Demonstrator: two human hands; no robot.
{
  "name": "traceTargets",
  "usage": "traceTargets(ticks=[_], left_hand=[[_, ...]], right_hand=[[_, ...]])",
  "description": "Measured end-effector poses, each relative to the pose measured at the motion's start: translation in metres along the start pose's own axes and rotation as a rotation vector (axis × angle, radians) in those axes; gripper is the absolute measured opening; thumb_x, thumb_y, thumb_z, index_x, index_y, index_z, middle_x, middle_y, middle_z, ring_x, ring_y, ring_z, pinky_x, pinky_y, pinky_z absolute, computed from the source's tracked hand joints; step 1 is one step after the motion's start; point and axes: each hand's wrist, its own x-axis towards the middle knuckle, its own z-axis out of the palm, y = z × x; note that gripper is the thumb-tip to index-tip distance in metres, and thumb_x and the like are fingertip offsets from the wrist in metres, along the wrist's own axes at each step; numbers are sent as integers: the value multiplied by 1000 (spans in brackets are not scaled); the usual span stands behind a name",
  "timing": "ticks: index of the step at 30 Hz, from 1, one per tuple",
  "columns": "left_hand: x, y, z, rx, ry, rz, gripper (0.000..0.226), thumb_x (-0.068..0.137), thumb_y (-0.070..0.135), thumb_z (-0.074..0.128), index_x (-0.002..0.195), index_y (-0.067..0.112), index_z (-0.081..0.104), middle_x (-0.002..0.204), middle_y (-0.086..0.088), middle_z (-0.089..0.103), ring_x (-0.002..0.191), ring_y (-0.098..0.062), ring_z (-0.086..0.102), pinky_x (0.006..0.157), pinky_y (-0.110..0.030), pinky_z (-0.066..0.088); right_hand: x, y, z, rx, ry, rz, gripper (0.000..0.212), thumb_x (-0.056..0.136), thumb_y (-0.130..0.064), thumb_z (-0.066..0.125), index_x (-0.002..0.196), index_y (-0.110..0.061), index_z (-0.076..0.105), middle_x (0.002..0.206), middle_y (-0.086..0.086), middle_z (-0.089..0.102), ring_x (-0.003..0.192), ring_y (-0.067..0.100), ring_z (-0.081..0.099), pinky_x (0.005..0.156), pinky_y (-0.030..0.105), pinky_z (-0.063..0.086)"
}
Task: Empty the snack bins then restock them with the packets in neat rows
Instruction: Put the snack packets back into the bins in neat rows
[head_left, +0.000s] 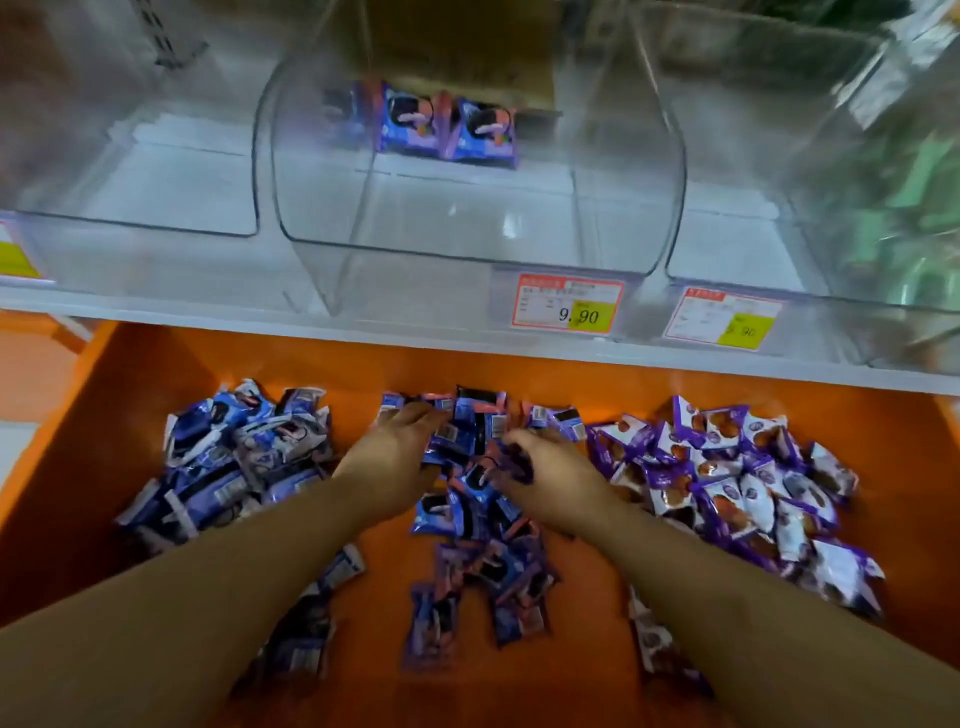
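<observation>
Three loose heaps of snack packets lie on the orange surface (156, 395) below a white shelf edge (260, 312), seen from the head camera. At the left sits a heap of blue-and-white packets (234, 457); in the middle a heap of blue-and-pink packets (478, 525); at the right a heap of purple-and-white packets (737, 483). Both hands are in the middle heap. The left hand (400, 447) lies palm down on the far part of that heap, its fingers bent over a few packets; whether it actually grips them cannot be told. The right hand (550, 478) has its fingers curled down into the packets just beside the left, seemingly pinching one, though blur hides the hold. Up on the shelf stand clear plastic bins: the left bin (130, 218), the middle bin (467, 244) and the right bin (753, 249). Two blue-and-pink packets (447, 130) stand upright side by side at the back of the middle bin, touching each other. Price labels reading 9.90 are fixed on the front of the middle bin (569, 304) and the right bin (722, 319).
</observation>
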Motion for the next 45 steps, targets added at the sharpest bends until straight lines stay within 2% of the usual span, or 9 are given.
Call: traceTargets(ticks=[6, 12, 16, 22, 26, 32, 38, 42, 45], left_hand=[[37, -11, 32, 169, 6, 11, 73, 86, 35, 81, 150, 25, 47, 154, -2, 48, 136, -30, 48, 105, -47, 51], [30, -10, 18, 299, -31, 42, 68, 91, 38, 74, 151, 28, 44, 151, -1, 48, 137, -27, 45, 108, -43, 46], [2, 2, -23, 150, -97, -7, 51, 94, 35, 69, 142, 25, 55, 140, -4, 57, 122, -28, 58, 90, -39, 55], [-55, 38, -135, -55, -378, -95, 21, 94, 26, 67, 112, 19, 73, 92, -4, 74, 81, -17, 68, 71, -29, 54], [-113, 79, -199, -591, -342, -81, 26, 100, 4, 61, 123, 15, 67, 108, -12, 78, 95, -23, 77, 86, -38, 63], [-176, 116, -239, -1030, -271, 49, 29, 105, 9, 56, 133, 9, 64, 124, -13, 74, 113, -33, 71, 89, -35, 61], [-188, 134, -250, -1084, -26, 42, 25, 97, 17, 70, 105, -6, 64, 82, -8, 69, 71, -14, 68, 61, -21, 56], [-177, 122, -259, -1242, 185, 21, 21, 96, 18, 72, 104, -1, 68, 100, -16, 72, 88, -22, 72, 86, -35, 61], [-173, 122, -258, -1178, 240, 40, 26, 99, 22, 66, 104, -3, 69, 106, -13, 77, 98, -24, 69, 88, -40, 49]], right_hand=[[26, 3, 23, 17, 129, 140, 43, 84, -59, 76, 95, -27, 50, 83, -4, 63, 79, 20, 63, 71, 45, 57], [20, -6, 19, 241, 93, 186, 26, 90, -28, 82, 106, -22, 63, 95, -11, 67, 92, 12, 66, 73, 26, 55], [0, -23, -16, 213, 20, 116, 17, 90, -23, 82, 91, -10, 73, 89, 6, 71, 86, 24, 67, 74, 36, 54], [-61, -78, -96, 265, -152, 32, 26, 85, -14, 85, 108, -13, 73, 97, 5, 72, 82, 23, 66, 72, 43, 55], [-124, -113, -149, 434, -130, -104, 28, 83, -11, 86, 104, -23, 72, 93, -8, 71, 82, 14, 64, 72, 28, 49], [-192, -135, -181, 760, 80, -255, 27, 83, -5, 83, 107, -17, 78, 107, 10, 78, 98, 29, 72, 85, 44, 54], [-207, -141, -188, 918, 116, -371, 38, 73, -14, 83, 111, -16, 77, 115, 11, 76, 115, 30, 70, 95, 41, 55], [-203, -138, -201, 1019, 185, -365, 38, 76, -13, 78, 113, -9, 73, 115, 14, 77, 99, 28, 72, 83, 39, 49], [-198, -138, -203, 1054, 199, -347, 27, 82, -14, 79, 109, -13, 74, 110, 13, 78, 98, 28, 73, 98, 46, 48]])
